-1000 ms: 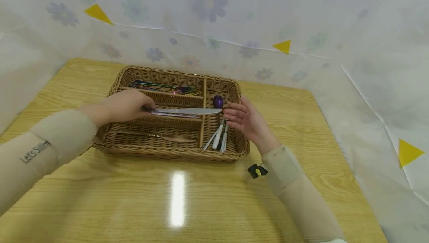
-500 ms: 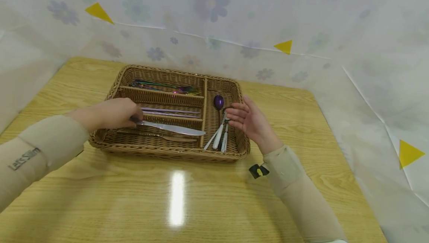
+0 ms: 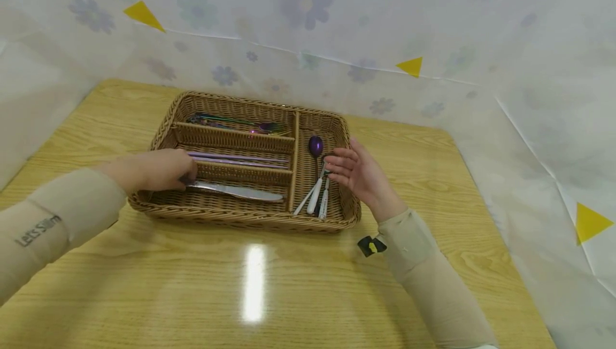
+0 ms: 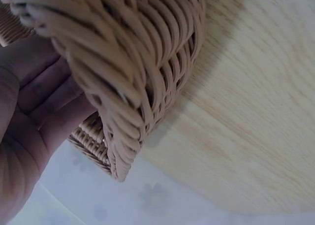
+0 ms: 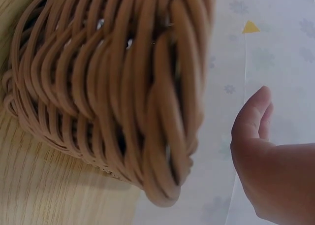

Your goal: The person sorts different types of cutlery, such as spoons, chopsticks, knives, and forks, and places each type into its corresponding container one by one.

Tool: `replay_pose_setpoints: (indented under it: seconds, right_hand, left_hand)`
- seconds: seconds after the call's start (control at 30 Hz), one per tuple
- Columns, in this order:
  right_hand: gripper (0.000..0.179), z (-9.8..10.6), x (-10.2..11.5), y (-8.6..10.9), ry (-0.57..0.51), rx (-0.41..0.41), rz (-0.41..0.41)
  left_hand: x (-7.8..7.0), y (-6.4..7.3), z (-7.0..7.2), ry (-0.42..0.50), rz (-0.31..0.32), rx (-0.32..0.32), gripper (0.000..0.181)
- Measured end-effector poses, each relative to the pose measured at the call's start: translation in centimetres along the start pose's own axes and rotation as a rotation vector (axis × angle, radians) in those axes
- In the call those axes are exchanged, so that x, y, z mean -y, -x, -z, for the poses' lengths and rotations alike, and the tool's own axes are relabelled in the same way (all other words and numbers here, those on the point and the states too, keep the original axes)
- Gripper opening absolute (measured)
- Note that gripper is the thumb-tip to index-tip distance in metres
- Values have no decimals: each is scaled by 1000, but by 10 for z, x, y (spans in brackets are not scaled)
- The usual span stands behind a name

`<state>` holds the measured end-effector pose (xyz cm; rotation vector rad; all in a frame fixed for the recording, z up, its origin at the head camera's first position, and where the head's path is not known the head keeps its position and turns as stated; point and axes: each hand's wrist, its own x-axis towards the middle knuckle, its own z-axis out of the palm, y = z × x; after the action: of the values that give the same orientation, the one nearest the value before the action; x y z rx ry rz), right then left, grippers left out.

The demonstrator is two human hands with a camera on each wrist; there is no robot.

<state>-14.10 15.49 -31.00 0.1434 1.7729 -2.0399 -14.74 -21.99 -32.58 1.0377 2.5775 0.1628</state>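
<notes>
My left hand [image 3: 166, 170] pinches the handle end of a silver table knife [image 3: 238, 191], low in the front left compartment of a woven cutlery basket [image 3: 231, 214]. In the left wrist view, the fingers [image 4: 56, 94] dip behind the basket's rim, and the knife is hidden there. My right hand [image 3: 358, 175] hovers over the basket's right edge, fingers extended and apart from the cutlery. Below it lie a purple spoon [image 3: 315, 146] and several white-handled pieces [image 3: 314, 196]. The right wrist view shows that hand [image 5: 261, 151] beside the wicker wall [image 5: 93, 87].
Purple chopsticks [image 3: 240, 160] lie in the middle left compartment. Iridescent cutlery [image 3: 236, 123] fills part of the back one. Wicker dividers [image 3: 294, 162] separate the compartments. The basket stands on a wooden table [image 3: 308, 285] before a flowered white sheet [image 3: 289, 28].
My left hand has brought the knife from above the middle compartment forward and down into the front one, shifting left. The right hand has stayed nearly still.
</notes>
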Motion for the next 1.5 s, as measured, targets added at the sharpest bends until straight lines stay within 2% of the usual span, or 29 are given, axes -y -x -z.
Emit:
replay_pose_setpoints:
  seconds: [0.17,0.5,0.63,0.73,0.87,1.07,1.3,1.5]
  right_hand:
    - [68,0,-1,0,5,3,5]
    - [68,0,-2,-1,-17,3,2]
    - [66,0,-1,-1,-18,-1,-3]
    - [57,0,-1,-1,-24,0,-4]
    - [45,0,-1,-1,-34,1,-4]
    - [46,0,-1,-1,-48,3,-6]
    - [41,1,-2,0,-65,7,-5]
    - [38,2,0,1,-67,2,-10]
  left_hand:
    - [-3,-1,-6,-25,-6,-6,8]
    - [-7,-6,-16,-73,27,-33,16]
    - [-10,-7,-16,-89,39,-28,17]
    - [-12,-7,-15,-103,51,-18,18]
    - [-14,-6,-16,-148,38,-19,20]
    - [-16,-8,-17,-215,20,-12,22]
    - [-16,-11,-17,-227,19,23,20]
    - [-17,-12,-17,-219,22,21,21]
